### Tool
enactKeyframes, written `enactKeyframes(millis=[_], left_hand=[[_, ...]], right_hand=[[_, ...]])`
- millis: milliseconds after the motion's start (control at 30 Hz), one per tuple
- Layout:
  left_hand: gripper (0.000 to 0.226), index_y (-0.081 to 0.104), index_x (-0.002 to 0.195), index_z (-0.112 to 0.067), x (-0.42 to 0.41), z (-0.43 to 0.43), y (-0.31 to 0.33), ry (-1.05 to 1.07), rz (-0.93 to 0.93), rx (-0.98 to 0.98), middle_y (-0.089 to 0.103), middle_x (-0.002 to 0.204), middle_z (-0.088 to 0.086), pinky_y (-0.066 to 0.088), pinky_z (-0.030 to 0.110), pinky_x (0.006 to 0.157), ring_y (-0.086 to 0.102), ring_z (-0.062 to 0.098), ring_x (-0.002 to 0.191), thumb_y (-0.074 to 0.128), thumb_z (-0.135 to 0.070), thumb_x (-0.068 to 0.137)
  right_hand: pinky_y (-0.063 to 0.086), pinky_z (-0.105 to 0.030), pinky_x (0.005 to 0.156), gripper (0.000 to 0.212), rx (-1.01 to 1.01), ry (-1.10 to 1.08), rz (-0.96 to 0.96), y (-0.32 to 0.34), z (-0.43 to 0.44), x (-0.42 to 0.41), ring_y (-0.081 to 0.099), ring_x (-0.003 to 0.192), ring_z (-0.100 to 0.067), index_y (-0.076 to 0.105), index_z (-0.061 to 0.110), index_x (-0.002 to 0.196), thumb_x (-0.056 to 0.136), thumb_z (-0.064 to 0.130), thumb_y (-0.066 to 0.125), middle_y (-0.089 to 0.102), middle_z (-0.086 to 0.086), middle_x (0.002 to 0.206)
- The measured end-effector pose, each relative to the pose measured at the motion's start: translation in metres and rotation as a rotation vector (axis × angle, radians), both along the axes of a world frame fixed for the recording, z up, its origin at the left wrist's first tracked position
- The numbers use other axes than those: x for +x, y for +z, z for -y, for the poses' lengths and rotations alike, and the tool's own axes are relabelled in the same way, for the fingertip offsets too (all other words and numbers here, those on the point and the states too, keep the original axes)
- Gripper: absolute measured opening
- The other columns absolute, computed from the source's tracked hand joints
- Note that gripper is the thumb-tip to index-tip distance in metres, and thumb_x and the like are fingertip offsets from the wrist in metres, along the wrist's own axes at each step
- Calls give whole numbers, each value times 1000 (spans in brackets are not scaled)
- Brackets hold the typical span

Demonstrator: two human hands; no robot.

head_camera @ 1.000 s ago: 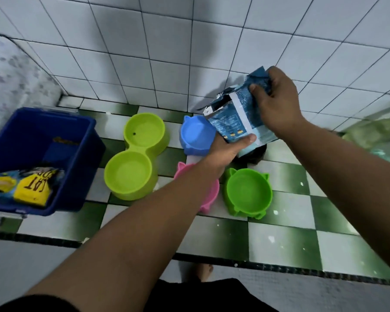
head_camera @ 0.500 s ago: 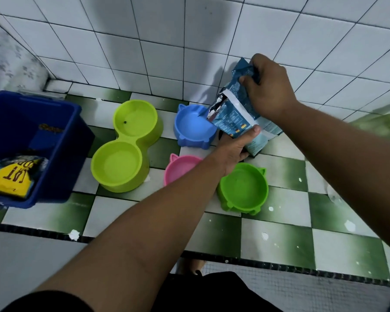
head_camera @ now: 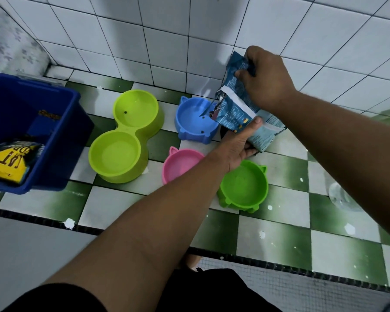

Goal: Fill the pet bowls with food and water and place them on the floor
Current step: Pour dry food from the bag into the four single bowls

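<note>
A: What sits nearest on the tiled tabletop [head_camera: 277, 235]?
B: A green cat-eared bowl [head_camera: 243, 188]. Just to its left is a pink cat-eared bowl [head_camera: 178, 167], partly hidden by the left forearm.
A: And over on the left?
B: A blue bin [head_camera: 61, 122] holding a yellow cat food pack [head_camera: 7, 163]. Beside it is a lime double bowl [head_camera: 124, 136] with one kibble in its far well.
A: The hands?
B: The left hand [head_camera: 236, 149] grips the lower edge of a blue pet food bag [head_camera: 234, 113], thumb across its face and fingers curled beneath. Farther back, the right hand [head_camera: 266, 79] clutches the bag's bunched upper end.
A: Where does the bag's mouth point?
B: Down over the blue cat-eared bowl [head_camera: 189, 118], which holds a few kibbles and stands near the white tiled wall [head_camera: 122, 37].
</note>
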State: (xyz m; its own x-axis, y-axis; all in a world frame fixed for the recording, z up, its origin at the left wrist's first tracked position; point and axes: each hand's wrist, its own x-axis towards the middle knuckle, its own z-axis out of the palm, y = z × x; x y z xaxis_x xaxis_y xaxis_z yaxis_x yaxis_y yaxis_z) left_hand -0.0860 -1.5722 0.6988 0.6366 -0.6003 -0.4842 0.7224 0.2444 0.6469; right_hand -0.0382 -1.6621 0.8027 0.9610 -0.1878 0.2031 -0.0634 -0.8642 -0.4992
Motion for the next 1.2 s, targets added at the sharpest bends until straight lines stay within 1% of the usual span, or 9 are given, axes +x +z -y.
enactKeyframes(millis=[167, 333, 467, 600, 700, 767, 867, 933, 1200], left_hand=[[116, 60, 114, -23, 2, 1, 1, 6, -9, -3, 68, 117, 6, 53, 53, 104, 60, 33, 126, 97, -64, 12], [118, 61, 113, -20, 3, 1, 0, -4, -10, -21, 69, 112, 7, 56, 50, 100, 65, 29, 113, 95, -65, 8], [126, 59, 122, -18, 5, 3, -2, 10, -16, -21, 67, 122, 11, 54, 53, 102, 62, 34, 124, 96, -65, 11], [120, 60, 121, -18, 8, 3, -5, 2, -16, -22, 67, 128, 14, 52, 56, 104, 62, 35, 126, 96, -66, 16], [111, 62, 115, -21, 9, 4, -5, 10, -25, -27, 70, 117, 9, 54, 51, 102, 66, 31, 118, 94, -65, 19], [102, 61, 118, -21, 10, 4, -4, 11, -29, -9, 69, 119, 9, 55, 50, 101, 66, 30, 117, 92, -63, 30], [77, 55, 136, -14, 13, 3, -6, 6, -50, 38, 63, 135, 16, 52, 55, 105, 60, 35, 128, 83, -54, 77], [60, 52, 142, -12, 15, 3, -10, -8, -66, 60, 60, 140, 19, 50, 57, 106, 59, 37, 129, 69, -44, 94], [58, 52, 141, -9, 15, 5, -12, -12, -74, 46, 59, 141, 22, 50, 58, 105, 59, 39, 128, 67, -43, 96]], right_hand=[[23, -30, 60, 17, -9, -14, -19, -1, 0, 4, 42, 73, -22, 45, 13, 87, 94, 18, 59, 51, -7, 79], [28, -29, 62, 16, -43, -3, -31, 0, -2, 8, 45, 74, -23, 45, 12, 86, 93, 18, 58, 51, -7, 79], [32, -30, 63, 15, -72, 1, -34, 1, -5, 10, 47, 74, -24, 45, 12, 86, 93, 18, 58, 52, -8, 79], [36, -32, 63, 15, -90, 9, -38, 2, -8, 14, 49, 74, -26, 47, 10, 87, 93, 18, 58, 53, -9, 81], [35, -32, 63, 15, -92, 9, -35, 2, -9, 16, 49, 74, -26, 49, 8, 89, 93, 19, 59, 53, -9, 81], [34, -32, 63, 15, -99, 17, -32, 2, -10, 17, 50, 74, -27, 50, 7, 90, 93, 19, 59, 53, -9, 81], [33, -31, 63, 17, -105, 24, -34, 2, -12, 18, 48, 73, -26, 46, 11, 87, 93, 20, 59, 51, -9, 81], [33, -31, 63, 17, -104, 29, -33, 3, -12, 18, 48, 74, -26, 45, 12, 88, 93, 20, 58, 51, -9, 82], [34, -31, 63, 15, -119, 30, -34, 2, -10, 17, 50, 75, -27, 49, 9, 91, 94, 20, 58, 53, -10, 83]])
